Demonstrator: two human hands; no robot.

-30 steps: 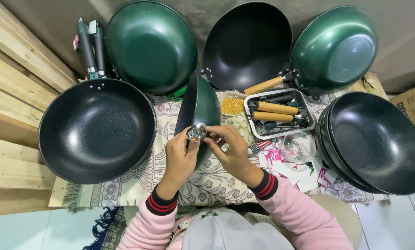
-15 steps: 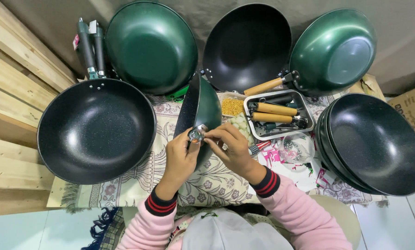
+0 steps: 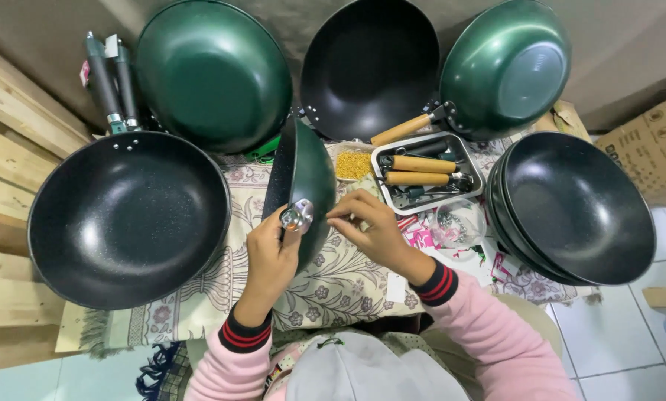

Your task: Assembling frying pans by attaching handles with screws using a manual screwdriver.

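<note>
A green wok [image 3: 303, 178] stands on its edge on the patterned cloth [image 3: 199, 297] in front of me, dark inside facing left. My left hand [image 3: 270, 260] grips its rim by the shiny metal handle bracket [image 3: 297, 215]. Just right of the bracket, my right hand [image 3: 370, 230] has its fingertips pinched together close to the wok's green side; whether it holds something small I cannot tell.
A big dark wok [image 3: 128, 219] lies at the left. Green and black woks [image 3: 214, 70] lean on the back wall. A stack of woks [image 3: 578, 208] sits at the right. A metal tray [image 3: 422, 174] holds wooden handles, beside a small pile of yellow bits [image 3: 353, 165].
My right hand has drawn slightly away from the bracket to the right. The left hand and the wok stay put.
</note>
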